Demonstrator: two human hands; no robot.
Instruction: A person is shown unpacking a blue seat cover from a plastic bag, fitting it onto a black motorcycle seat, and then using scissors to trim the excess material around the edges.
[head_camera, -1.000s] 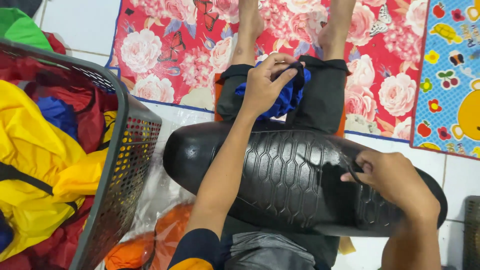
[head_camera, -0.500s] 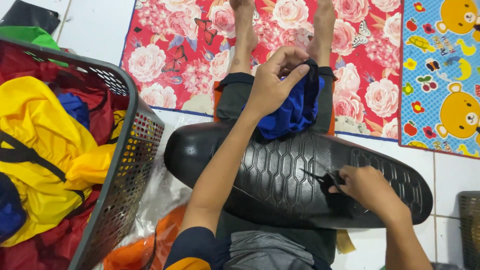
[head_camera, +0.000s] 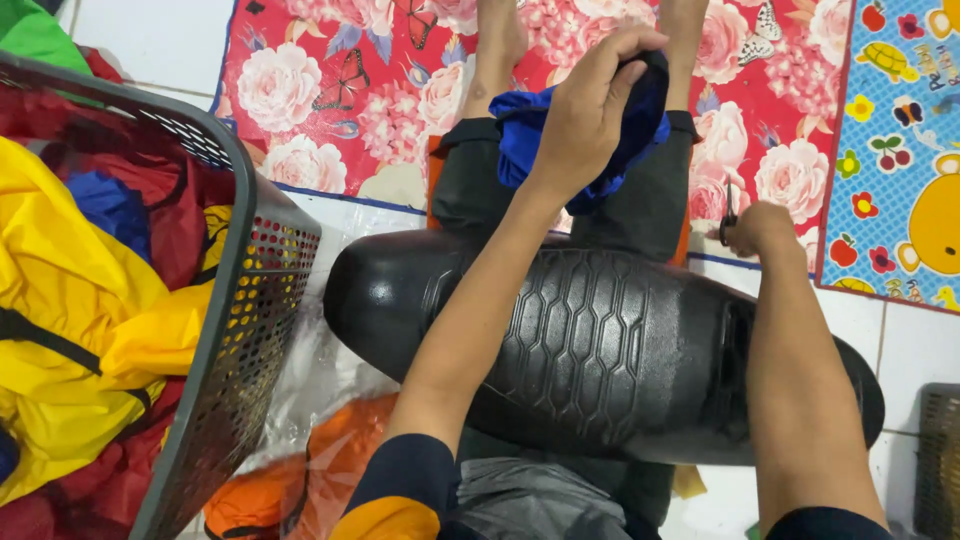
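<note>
1. Fingers (head_camera: 625, 70) of the left hand (head_camera: 590, 115) pinch a bunched blue cloth (head_camera: 530, 135) with a dark edge, raised above the far shins.
2. Right hand (head_camera: 760, 228), far right: clenched on a thin dark strap (head_camera: 728, 215); what the strap belongs to cannot be told.
3. Black padded seat (head_camera: 600, 350), hexagon-embossed and glossy, lies across the lap, under both forearms.
4. Grey perforated basket (head_camera: 250, 300), left: holds yellow, red and blue fabric with black straps.
5. Orange fabric in clear plastic (head_camera: 320, 460), near left, just beside the basket.
6. Red floral mat (head_camera: 330, 90), far, under the bare feet; blue cartoon mat (head_camera: 900, 150), far right.
</note>
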